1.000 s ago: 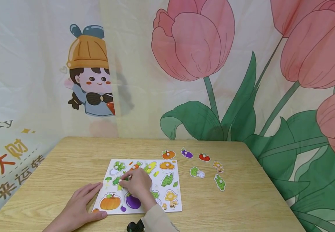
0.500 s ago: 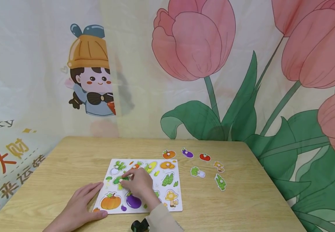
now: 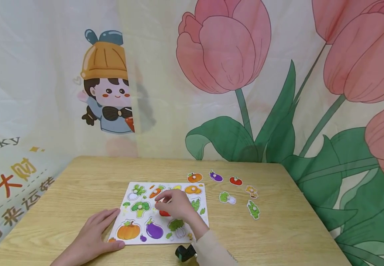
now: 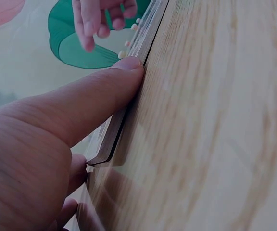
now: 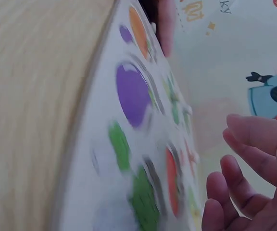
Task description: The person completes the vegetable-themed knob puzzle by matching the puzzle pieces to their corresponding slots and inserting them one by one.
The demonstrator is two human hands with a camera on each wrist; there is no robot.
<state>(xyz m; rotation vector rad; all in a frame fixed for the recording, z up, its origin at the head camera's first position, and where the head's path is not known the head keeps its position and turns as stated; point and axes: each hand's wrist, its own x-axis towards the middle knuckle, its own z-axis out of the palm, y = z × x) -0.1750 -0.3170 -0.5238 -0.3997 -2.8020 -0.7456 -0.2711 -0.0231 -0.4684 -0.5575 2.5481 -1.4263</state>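
Note:
A white puzzle board (image 3: 135,241) printed with vegetables lies on the table. My left hand (image 3: 93,232) rests at its near left corner, straight fingers along the left side and thumb (image 4: 105,91) at the front edge. Above the board's middle, my right hand (image 3: 177,204) hovers with loosely bent fingers and nothing between them, partly covering the tomato picture (image 3: 164,213). To the left of that hand, the knobbed broccoli piece (image 3: 140,208) lies in its place. In the right wrist view, the right fingers (image 5: 254,134) are apart from the blurred board.
Several loose knobbed pieces lie right of the board: pumpkin (image 3: 195,177), eggplant (image 3: 216,176), tomato (image 3: 236,181), mushroom (image 3: 251,191), cabbage-like vegetable (image 3: 227,198) and a green one (image 3: 253,210). A curtain (image 3: 158,92) with printed tulips hangs behind the table.
My right hand has let go of the broccoli piece's knob and moved to the right and up off it, uncovering the broccoli. The left hand stays at the corner.

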